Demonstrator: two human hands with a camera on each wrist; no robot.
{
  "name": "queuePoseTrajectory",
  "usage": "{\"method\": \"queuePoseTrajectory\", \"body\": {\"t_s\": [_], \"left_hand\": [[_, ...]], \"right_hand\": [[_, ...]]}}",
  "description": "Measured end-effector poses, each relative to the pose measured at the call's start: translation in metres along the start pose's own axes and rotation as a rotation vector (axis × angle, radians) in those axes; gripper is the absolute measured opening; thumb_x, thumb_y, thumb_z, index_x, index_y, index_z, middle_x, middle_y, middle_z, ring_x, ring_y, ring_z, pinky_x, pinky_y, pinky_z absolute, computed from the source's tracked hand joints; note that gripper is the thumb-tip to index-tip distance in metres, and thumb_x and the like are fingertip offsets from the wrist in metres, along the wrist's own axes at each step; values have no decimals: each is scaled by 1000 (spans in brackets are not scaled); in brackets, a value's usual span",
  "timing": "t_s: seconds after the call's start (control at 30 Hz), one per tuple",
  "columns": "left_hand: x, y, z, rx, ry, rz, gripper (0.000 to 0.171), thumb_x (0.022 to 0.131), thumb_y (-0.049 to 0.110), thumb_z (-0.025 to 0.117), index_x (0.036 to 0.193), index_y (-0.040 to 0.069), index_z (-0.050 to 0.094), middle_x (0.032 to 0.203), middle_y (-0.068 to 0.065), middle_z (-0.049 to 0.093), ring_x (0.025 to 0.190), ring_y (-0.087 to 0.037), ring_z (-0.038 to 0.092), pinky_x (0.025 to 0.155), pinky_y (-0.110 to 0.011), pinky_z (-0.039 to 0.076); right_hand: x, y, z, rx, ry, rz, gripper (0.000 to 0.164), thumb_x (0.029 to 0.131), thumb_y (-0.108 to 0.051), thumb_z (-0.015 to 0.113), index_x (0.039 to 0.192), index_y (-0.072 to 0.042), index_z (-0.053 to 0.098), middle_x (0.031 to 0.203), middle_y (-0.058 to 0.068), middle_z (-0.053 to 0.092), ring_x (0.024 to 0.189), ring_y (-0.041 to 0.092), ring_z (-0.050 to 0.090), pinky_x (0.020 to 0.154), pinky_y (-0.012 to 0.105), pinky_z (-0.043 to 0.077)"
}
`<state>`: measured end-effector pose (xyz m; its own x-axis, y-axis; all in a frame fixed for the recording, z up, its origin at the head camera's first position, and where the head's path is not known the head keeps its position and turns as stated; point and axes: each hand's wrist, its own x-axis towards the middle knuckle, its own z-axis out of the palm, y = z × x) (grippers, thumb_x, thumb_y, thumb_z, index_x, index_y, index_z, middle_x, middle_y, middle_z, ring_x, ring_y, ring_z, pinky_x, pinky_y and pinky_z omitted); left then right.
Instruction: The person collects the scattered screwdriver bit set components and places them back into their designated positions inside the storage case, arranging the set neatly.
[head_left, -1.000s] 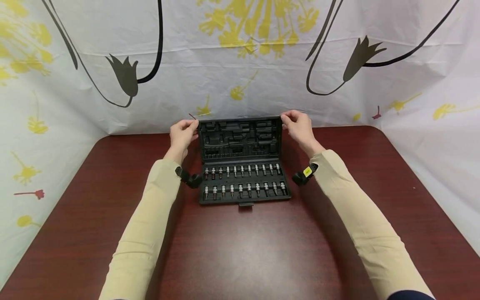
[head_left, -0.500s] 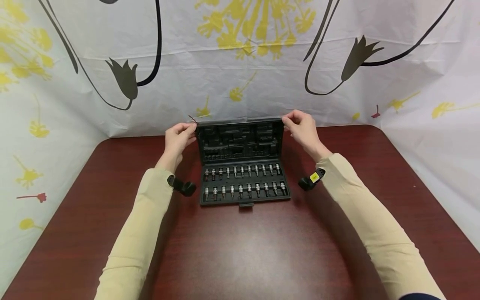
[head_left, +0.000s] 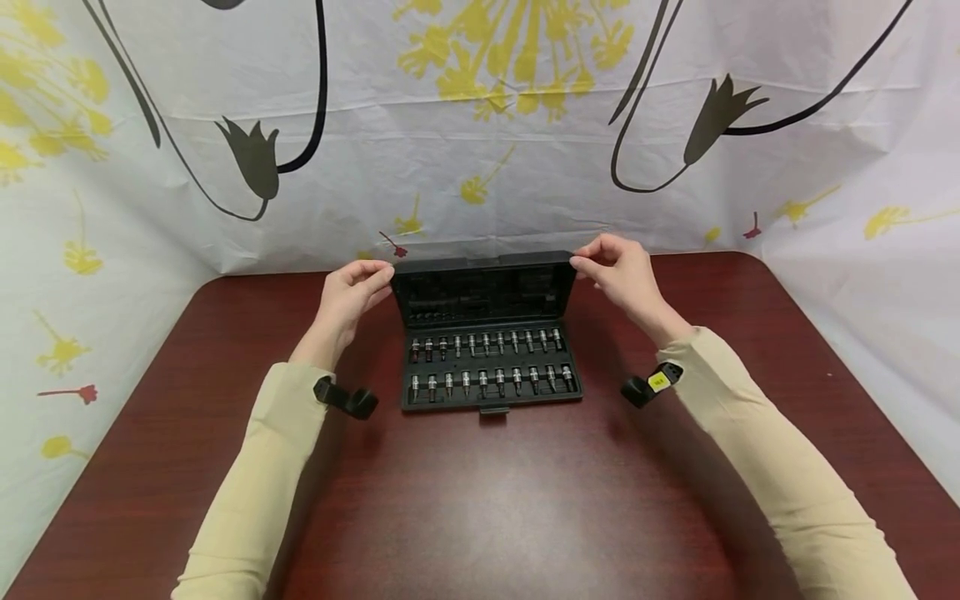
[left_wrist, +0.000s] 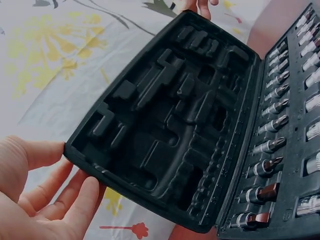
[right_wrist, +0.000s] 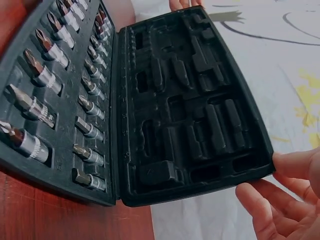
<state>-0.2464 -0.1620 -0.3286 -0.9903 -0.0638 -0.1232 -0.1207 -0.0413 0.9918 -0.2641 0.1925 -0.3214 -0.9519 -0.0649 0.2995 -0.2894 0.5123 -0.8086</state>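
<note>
A black plastic case (head_left: 530, 402) stands on the table with its lid (head_left: 487, 292) raised and leaning forward over the base. Two rows of silver bit sockets (head_left: 499, 382) sit in the base's slots. My left hand (head_left: 347, 304) pinches the lid's upper left corner between thumb and fingers; the left wrist view shows its fingers (left_wrist: 85, 200) around that corner. At the opposite upper corner, my right hand (head_left: 626, 279) pinches the lid the same way, its fingers (right_wrist: 260, 205) against the edge. Moulded recesses (right_wrist: 215, 125) line the lid's inside, with no tools in them.
The dark red wooden table (head_left: 480, 500) extends around the case. Behind it hangs a white cloth (head_left: 525, 192) with yellow and grey flower prints. A latch tab (head_left: 493, 410) juts from the case's front edge. Black wrist cameras (head_left: 348, 400) are strapped over both beige sleeves.
Both hands have brought the lid forward and down from nearly upright, so its outer top edge shows and its inside is darker. The base has stayed in place.
</note>
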Motion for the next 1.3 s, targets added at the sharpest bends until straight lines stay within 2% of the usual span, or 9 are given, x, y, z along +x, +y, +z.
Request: {"method": "queuePoseTrajectory", "body": {"t_s": [0.13, 0.27, 0.5, 0.57, 0.67, 0.8, 0.97, 1.1, 1.3], "left_hand": [[-7, -1, -2, 77, -35, 31, 34, 93, 12, 59, 124, -2, 55, 121, -3, 51, 104, -13, 56, 100, -36, 43], [-14, -2, -5, 151, -66, 58, 36, 94, 11, 57, 127, -3, 54, 123, -4, 52, 105, -14, 57, 99, -36, 44], [-24, -5, -10, 192, -111, 92, 35, 93, 11, 59, 125, -3, 55, 113, 1, 56, 107, -22, 57, 96, -34, 47], [-26, -6, -11, 200, -124, 100, 36, 92, 11, 60, 124, -3, 55, 111, 3, 57, 103, -19, 59, 96, -35, 47], [-28, -7, -12, 218, -138, 116, 35, 91, 10, 62, 122, -4, 56, 107, 6, 59, 95, -11, 60, 92, -30, 49], [-34, -9, -14, 274, -149, 137, 34, 89, 10, 64, 120, -3, 58, 112, 0, 60, 89, -5, 60, 84, -22, 50], [-43, -13, -15, 361, -154, 174, 30, 88, 9, 65, 115, -2, 61, 120, -11, 59, 95, -6, 60, 81, -20, 49], [-50, -17, -14, 427, -157, 226, 26, 85, 5, 67, 110, -1, 63, 118, -13, 60, 99, -11, 60, 74, -18, 48], [-65, -25, -13, 535, -137, 290, 21, 80, 3, 71, 101, 3, 67, 109, -12, 65, 97, -20, 64, 71, -19, 51]], "right_hand": [[-7, -2, -3, -33, -35, 2, 19, 87, -16, 68, 102, -5, 68, 87, 10, 70, 67, 1, 62, 56, 20, 50], [-15, -4, -6, -57, -62, 2, 22, 87, -15, 68, 108, -8, 69, 87, 8, 70, 68, 1, 62, 58, 20, 51], [-25, -6, -10, -68, -91, -30, 21, 87, -13, 68, 106, -6, 69, 88, 11, 70, 69, 2, 62, 58, 22, 52], [-27, -6, -11, -68, -92, -35, 21, 86, -13, 69, 105, -5, 70, 88, 11, 70, 68, 2, 62, 56, 20, 51], [-30, -6, -13, -80, -99, -46, 20, 84, -12, 71, 103, -5, 70, 89, 11, 70, 65, 3, 61, 56, 18, 51], [-36, -5, -15, -89, -135, -49, 21, 83, -12, 72, 102, -5, 69, 92, 11, 69, 67, 8, 64, 59, 21, 53], [-45, -6, -17, -87, -176, -53, 20, 81, -9, 73, 100, -4, 68, 94, 13, 69, 73, 6, 66, 62, 16, 51], [-53, -7, -17, -95, -200, -57, 19, 79, -5, 74, 96, -2, 68, 90, 14, 70, 71, 1, 65, 61, 14, 48], [-68, -7, -15, -128, -241, -46, 18, 76, 0, 75, 92, 0, 66, 83, 13, 70, 70, 8, 66, 56, 17, 47]]}}
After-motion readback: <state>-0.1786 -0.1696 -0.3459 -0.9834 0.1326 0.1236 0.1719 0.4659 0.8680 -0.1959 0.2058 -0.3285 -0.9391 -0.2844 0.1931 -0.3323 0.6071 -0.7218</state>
